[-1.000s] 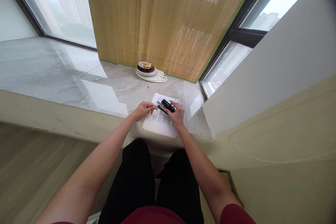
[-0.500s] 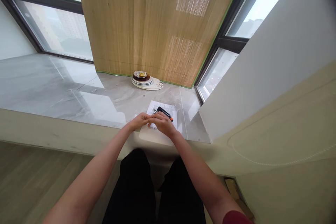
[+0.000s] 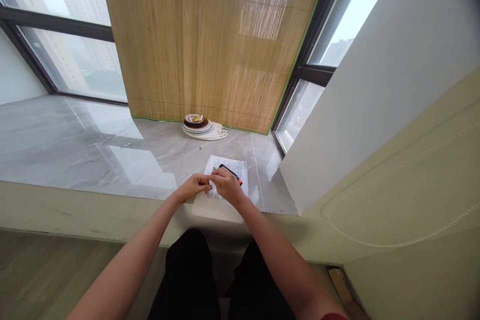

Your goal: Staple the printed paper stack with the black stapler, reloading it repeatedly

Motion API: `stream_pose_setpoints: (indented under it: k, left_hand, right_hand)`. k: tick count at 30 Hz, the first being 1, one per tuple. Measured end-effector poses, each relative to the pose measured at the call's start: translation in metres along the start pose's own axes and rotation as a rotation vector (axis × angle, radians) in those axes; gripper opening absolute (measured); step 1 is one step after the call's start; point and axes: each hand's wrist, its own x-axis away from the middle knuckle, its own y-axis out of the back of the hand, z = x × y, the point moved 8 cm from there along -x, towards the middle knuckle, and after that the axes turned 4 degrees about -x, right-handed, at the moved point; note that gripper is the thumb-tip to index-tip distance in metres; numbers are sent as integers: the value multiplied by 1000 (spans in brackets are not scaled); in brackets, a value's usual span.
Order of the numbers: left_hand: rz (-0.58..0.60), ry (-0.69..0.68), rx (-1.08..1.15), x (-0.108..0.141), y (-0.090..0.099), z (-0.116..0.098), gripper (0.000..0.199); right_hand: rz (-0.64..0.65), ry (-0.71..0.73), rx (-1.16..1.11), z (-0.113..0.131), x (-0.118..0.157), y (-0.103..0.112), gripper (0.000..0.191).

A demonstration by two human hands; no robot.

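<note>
Black oblong object with an orange end (image 3: 233, 172) lies on white printed paper (image 3: 219, 210) overhanging the grey marble ledge's (image 3: 161, 135) near edge; right hand (image 3: 227, 185) and left hand (image 3: 193, 187) meet at the fingertips, grip unclear.

A broad open stretch of stone sill (image 3: 84, 142) ran left of the paper (image 3: 243, 170), while stacked plates (image 3: 197, 128) stood behind it and a wall (image 3: 352, 110) closed off the right.
</note>
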Motion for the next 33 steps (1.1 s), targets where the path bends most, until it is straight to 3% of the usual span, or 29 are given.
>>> stream_pose_setpoints:
  k: [3,6,7,11,17,21,25,29,31,33]
  left_hand:
    - [-90,61,-37,1,6,7,38]
    - [-126,98,-97,0,8,15,47]
    - [-110,91,-120,-1,6,16,47]
    - [25,47,-226,-2,-7,16,36]
    - [57,35,-511,3,-15,9,22]
    - [50,34,-641,6,-19,4,44]
    - [53,15,-727,8,-24,-1,37]
    - [29,4,-722,9,-23,1,32]
    - [-65,17,-680,6,-12,4,30]
    - [-234,68,-683,2,11,11,33]
  right_hand:
    - [-270,-255,-107,-33,10,45,19]
    - [-434,-675,-20,-92,45,94,18]
    - [-415,-808,53,-113,57,106,20]
    - [-347,-926,159,-173,73,134,18]
    - [-205,-1054,268,-233,67,123,12]
    - [-151,-1123,322,-249,72,111,16]
    - [-120,-1139,374,-251,74,113,27]
    - [-33,-1108,420,-235,75,117,30]
    - [29,-1075,463,-218,79,114,26]
    - [84,-1034,520,-198,84,108,26]
